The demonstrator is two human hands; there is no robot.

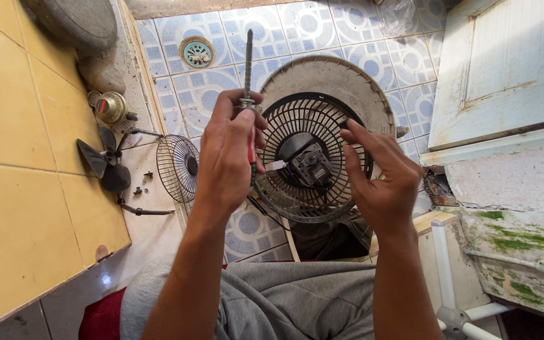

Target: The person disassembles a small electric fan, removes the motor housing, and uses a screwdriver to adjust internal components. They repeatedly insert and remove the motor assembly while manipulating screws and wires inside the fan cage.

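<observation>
Gripping a screwdriver (247, 69) upright in the left hand (226, 157), fingers clenched round its red handle, metal shaft pointing up and away. Hovering the right hand (382, 179) released, fingers spread and curled, holding nothing, fingertips just beside the rim of the rear fan guard (313, 157). Sitting at the middle of that dark guard, the small motor (311, 165), the guard itself resting against the pale round fan housing (332, 82) on the patterned tile floor (360, 38), near its middle.

Doing this well, by judgement: steadying the guard's rim with the free hand before bringing the tip down, keeping the shaft square to the screw head, pressing firmly to avoid slipping.

Counting: one screwdriver, one motor, one rear guard, one housing. Lying on the raised ledge (152, 233) at the floor's left edge: one front grille (177, 167), one dark fan blade (105, 164), one brass-coloured cap (111, 107), a few small screws, too tiny for exact counting. Showing one round drain (197, 52) near the floor's far edge.
</observation>
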